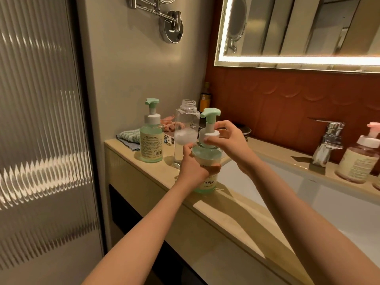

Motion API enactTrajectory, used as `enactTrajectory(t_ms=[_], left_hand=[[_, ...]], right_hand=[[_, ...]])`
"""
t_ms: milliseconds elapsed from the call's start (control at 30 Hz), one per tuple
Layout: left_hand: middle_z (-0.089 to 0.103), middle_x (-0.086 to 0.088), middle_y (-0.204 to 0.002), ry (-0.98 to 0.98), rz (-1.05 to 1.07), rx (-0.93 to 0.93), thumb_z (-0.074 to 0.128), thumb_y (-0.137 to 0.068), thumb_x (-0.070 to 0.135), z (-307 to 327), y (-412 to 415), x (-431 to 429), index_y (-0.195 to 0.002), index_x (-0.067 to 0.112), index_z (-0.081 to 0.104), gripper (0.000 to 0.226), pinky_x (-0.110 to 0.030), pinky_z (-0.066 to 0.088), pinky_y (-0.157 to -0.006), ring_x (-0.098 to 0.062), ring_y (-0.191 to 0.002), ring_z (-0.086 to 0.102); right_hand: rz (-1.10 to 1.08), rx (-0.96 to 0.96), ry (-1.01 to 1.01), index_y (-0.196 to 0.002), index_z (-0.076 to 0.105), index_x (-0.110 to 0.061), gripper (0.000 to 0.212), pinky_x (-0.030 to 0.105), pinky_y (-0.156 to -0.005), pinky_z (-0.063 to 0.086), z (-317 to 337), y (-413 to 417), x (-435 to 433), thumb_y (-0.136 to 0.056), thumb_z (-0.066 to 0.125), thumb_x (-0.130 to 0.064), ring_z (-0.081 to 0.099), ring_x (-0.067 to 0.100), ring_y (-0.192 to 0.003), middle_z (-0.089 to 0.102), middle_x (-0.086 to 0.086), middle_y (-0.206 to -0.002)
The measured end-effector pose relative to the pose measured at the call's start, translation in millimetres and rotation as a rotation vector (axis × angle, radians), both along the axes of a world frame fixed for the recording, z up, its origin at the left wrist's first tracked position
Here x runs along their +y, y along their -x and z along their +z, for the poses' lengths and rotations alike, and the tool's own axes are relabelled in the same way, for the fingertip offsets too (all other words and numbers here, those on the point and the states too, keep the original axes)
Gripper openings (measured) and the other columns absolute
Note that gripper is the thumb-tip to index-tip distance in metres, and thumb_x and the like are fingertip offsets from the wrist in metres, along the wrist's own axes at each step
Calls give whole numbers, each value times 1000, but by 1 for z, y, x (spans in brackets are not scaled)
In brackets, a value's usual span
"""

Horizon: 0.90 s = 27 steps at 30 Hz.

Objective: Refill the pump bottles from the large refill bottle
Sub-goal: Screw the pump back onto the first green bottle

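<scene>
Now pump collar between right fingers

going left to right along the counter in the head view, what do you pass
folded towel → green pump bottle → clear refill bottle → second green pump bottle → faucet → pink pump bottle
</scene>
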<state>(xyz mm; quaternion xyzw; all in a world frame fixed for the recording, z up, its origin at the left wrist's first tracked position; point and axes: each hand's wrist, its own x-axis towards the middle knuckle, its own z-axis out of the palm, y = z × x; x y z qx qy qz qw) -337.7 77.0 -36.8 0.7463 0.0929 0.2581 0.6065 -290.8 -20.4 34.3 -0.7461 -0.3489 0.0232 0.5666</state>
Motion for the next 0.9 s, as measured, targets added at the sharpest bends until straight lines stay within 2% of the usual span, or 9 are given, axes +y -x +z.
enactTrajectory(t_ms=[67,167,267,367,400,500,567,767,900], left_hand=[[46,1,-125,13,3,5,77,-73,10,0,-1,-1,-134,20,19,84,-27,33,-93,-15,-117,42],[46,4,-114,30,7,-10,76,-73,8,-2,-2,0,-131,21,21,81,-27,37,-94,-14,-113,44],[46,0,-117,176,-65,-37,71,-77,18,0,0,-2,-122,27,26,65,-39,42,-100,-21,-116,47],[49,-11,-117,125,-25,-32,56,-89,28,4,1,-3,-122,16,36,40,-38,48,-85,-22,-102,51],[49,-12,-121,129,-17,-5,56,-89,24,4,2,-2,-122,15,36,40,-40,48,-85,-24,-103,51],[48,-7,-128,-1,38,34,72,-77,11,1,0,-3,-131,14,24,72,-43,42,-100,-22,-117,47],[48,-3,-124,-19,49,36,76,-74,14,-1,2,-2,-133,15,22,80,-38,42,-98,-19,-115,47],[48,-6,-130,-7,61,20,76,-74,13,1,2,-3,-136,18,21,82,-37,40,-96,-23,-118,47],[47,-8,-132,-37,70,28,74,-76,14,1,2,-3,-136,18,21,80,-39,40,-99,-24,-120,46]], right_hand=[[-62,-70,41,-105,48,-24,40,18,-67,46,-4,0,0,-76,74,-27,58,7,-90,58,-8,-100],[-250,-295,173,-102,45,-25,45,37,-77,54,-7,5,2,-73,74,-44,59,14,-93,57,-7,-101],[-366,-458,286,-102,45,-22,54,47,-83,50,-8,12,5,-71,69,-58,59,18,-98,62,-3,-108],[-384,-524,298,-106,50,-20,47,46,-87,47,-11,15,1,-77,63,-54,58,17,-100,63,-4,-111],[-392,-563,300,-107,52,-19,41,44,-88,45,-12,15,-1,-80,61,-49,57,17,-100,63,-3,-110],[-413,-651,294,-110,56,-16,30,38,-88,42,-15,15,-7,-88,53,-37,52,17,-102,61,0,-111],[-405,-687,284,-109,57,-13,26,31,-86,39,-15,15,-7,-92,51,-32,50,18,-104,58,3,-113],[-373,-583,154,-89,50,-16,24,30,-70,47,-10,21,-2,-86,63,-34,57,17,-86,62,1,-96],[-436,-641,128,-96,58,-12,24,29,-72,45,-15,22,0,-85,64,-33,52,14,-84,54,0,-92]])
